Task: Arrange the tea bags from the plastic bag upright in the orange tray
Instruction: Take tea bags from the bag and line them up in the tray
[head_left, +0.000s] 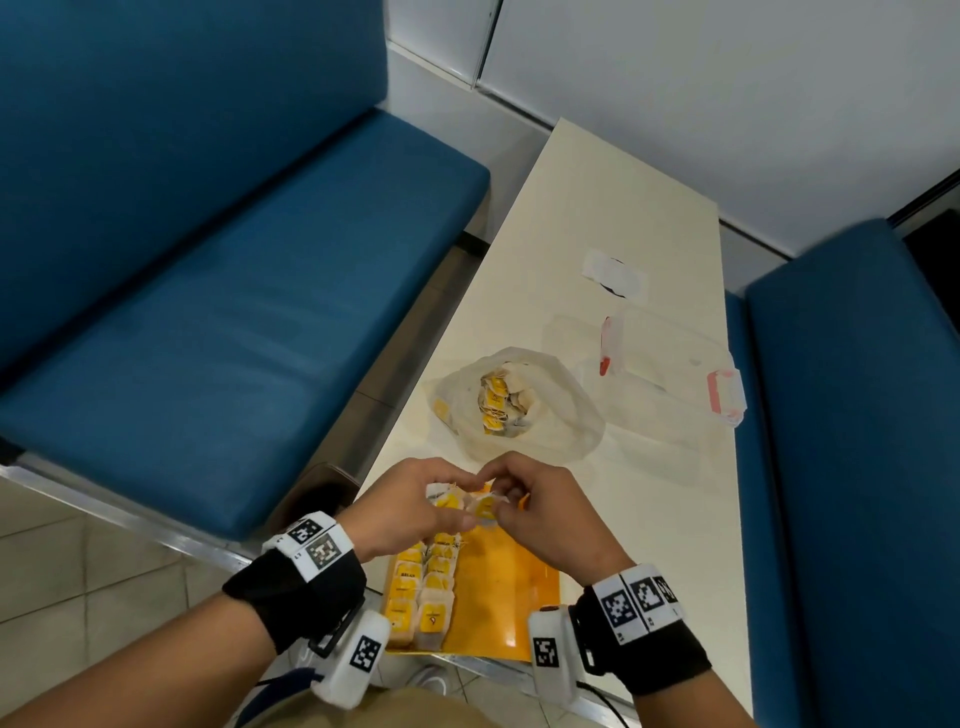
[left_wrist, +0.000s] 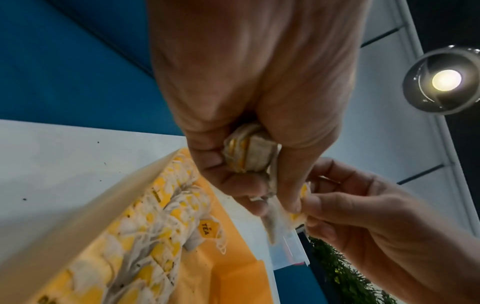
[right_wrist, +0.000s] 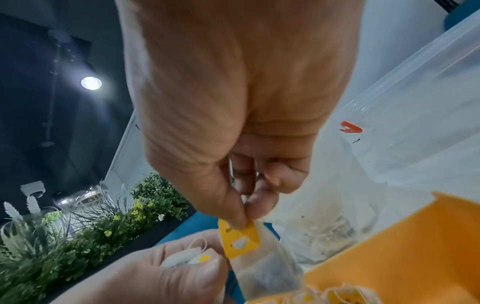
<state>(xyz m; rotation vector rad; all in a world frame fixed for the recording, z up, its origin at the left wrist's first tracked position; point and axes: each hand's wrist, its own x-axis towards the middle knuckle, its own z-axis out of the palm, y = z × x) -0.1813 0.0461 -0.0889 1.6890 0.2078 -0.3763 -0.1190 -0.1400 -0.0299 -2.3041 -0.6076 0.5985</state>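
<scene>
Both hands meet above the far end of the orange tray (head_left: 511, 587). My left hand (head_left: 410, 512) grips a small stack of tea bags (left_wrist: 248, 153) in its curled fingers. My right hand (head_left: 530, 504) pinches one tea bag (right_wrist: 262, 265) by its yellow tag (right_wrist: 240, 239) between thumb and forefinger, close beside the left hand. Two rows of upright tea bags (head_left: 423, 587) with yellow tags fill the tray's left side. The open plastic bag (head_left: 519, 410) with more tea bags lies just beyond the hands.
The cream table (head_left: 597, 218) is narrow, with blue benches (head_left: 218, 322) on both sides. A clear lidded container (head_left: 670, 369) with red clips stands right of the plastic bag. A white paper slip (head_left: 615, 273) lies farther back. The tray's right half is bare.
</scene>
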